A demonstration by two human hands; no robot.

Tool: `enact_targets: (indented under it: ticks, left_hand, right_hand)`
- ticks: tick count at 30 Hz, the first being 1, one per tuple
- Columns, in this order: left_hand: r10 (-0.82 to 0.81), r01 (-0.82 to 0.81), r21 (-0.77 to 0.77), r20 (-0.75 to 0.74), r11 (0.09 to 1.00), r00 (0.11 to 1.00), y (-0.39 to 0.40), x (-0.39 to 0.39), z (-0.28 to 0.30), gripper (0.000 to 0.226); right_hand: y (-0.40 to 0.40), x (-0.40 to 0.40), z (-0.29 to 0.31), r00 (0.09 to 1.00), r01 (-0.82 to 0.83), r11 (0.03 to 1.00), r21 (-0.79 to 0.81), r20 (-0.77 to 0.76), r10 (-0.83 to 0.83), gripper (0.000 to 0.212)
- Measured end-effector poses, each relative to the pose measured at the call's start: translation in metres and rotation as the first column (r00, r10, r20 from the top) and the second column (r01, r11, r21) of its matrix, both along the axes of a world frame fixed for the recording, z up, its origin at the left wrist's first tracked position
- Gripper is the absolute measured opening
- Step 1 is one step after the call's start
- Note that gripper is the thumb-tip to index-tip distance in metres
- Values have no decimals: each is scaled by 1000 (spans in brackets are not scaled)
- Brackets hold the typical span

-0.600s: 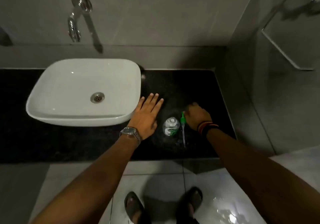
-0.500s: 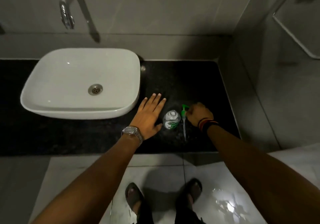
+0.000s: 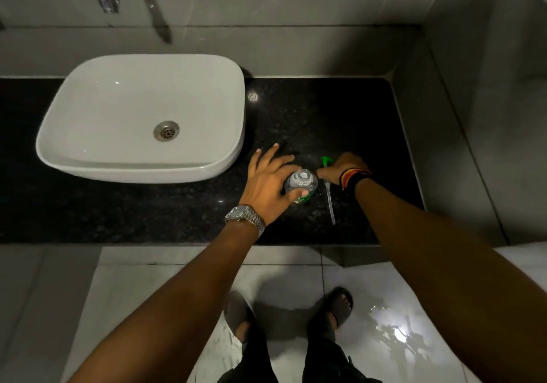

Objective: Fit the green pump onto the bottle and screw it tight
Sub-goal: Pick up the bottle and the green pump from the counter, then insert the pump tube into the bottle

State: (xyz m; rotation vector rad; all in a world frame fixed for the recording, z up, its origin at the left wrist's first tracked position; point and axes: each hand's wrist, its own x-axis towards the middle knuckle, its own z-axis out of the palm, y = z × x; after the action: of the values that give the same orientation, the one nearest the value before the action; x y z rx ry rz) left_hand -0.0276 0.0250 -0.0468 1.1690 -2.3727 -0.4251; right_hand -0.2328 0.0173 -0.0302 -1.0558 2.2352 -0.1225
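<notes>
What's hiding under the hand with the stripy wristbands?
The green pump: its green tip pokes out beyond the right hand, its clear tube trails toward the counter edge. Its middle is covered.

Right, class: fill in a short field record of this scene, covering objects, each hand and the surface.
container: clear plastic bottle, green label, upright, neck open
part to fit: green plastic pump with clear tube, off the bottle, right of it
left hand: holds the bottle
right hand: grips the pump head
surface: black speckled stone counter beside white ceramic basin

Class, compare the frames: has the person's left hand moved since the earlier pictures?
Yes. The left hand has shifted right, away from the sink, and its thumb now curls round the bottle.
</notes>
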Motion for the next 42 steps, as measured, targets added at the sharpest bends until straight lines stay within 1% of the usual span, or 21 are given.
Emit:
enact_targets:
  ticks: [2, 3, 5, 7, 9, 10, 13, 15, 18, 24, 27, 29, 32, 35, 39, 42]
  left_hand:
    - [12, -12, 26, -13, 1000, 1000, 0, 0, -2, 53]
    - [18, -17, 46, -23, 999, 1000, 1, 0, -2, 54]
    - [26, -24, 79, -35, 997, 999, 2, -1, -2, 59]
    - [32, -26, 108, -52, 994, 998, 3, -3, -2, 61]
    - [35, -25, 131, -75, 991, 997, 3, -5, -1, 60]
    - [37, -24, 141, -86, 990, 996, 3, -6, -2, 58]
    - [34, -20, 133, -103, 991, 994, 3, -6, -6, 51]
    - [35, -24, 113, -93, 993, 995, 4, -6, -10, 51]
    - [53, -43, 113, -91, 993, 994, 5, -6, -14, 53]
    - [81, -69, 133, -85, 989, 993, 6, -6, -15, 58]
    - [84, -70, 145, -89, 987, 992, 7, -6, -15, 57]
    - [84, -71, 144, -90, 987, 992, 7, -6, -14, 56]
    - [82, -65, 149, -110, 987, 991, 7, -6, -13, 52]
    - [81, -63, 153, -110, 986, 991, 8, -6, -12, 53]
    - [80, -64, 151, -101, 986, 992, 8, -5, -12, 62]
    - [78, -60, 156, -116, 986, 990, 9, -5, -12, 64]
  right_hand:
    - [6, -6, 13, 996, 61, 989, -137, 70, -52, 43]
    - [11, -9, 21, 992, 95, 966, -241, 103, -72, 41]
    - [22, -13, 40, 980, 168, 875, -455, 176, -97, 35]
    - [37, -14, 63, 964, 219, 755, -617, 256, -71, 35]
    - [51, -12, 82, 958, 204, 667, -717, 285, 14, 43]
    - [57, -8, 89, 958, 182, 647, -741, 283, 54, 44]
    - [72, 11, 102, 965, 144, 573, -806, 243, 98, 39]
    - [76, 22, 104, 971, 118, 551, -826, 212, 109, 35]
    - [78, 29, 96, 968, 99, 577, -811, 213, 133, 33]
    - [88, 27, 86, 963, 103, 584, -805, 228, 144, 28]
    - [88, 24, 92, 964, 123, 547, -828, 232, 133, 29]
    - [88, 21, 95, 966, 107, 537, -837, 215, 143, 29]
    - [88, 21, 91, 970, 48, 562, -826, 173, 172, 29]
    - [84, 27, 74, 973, 10, 599, -801, 145, 178, 31]
    - [76, 37, 51, 983, -121, 683, -721, 11, 186, 33]
    - [74, 35, 48, 968, -136, 725, -676, 64, 241, 38]
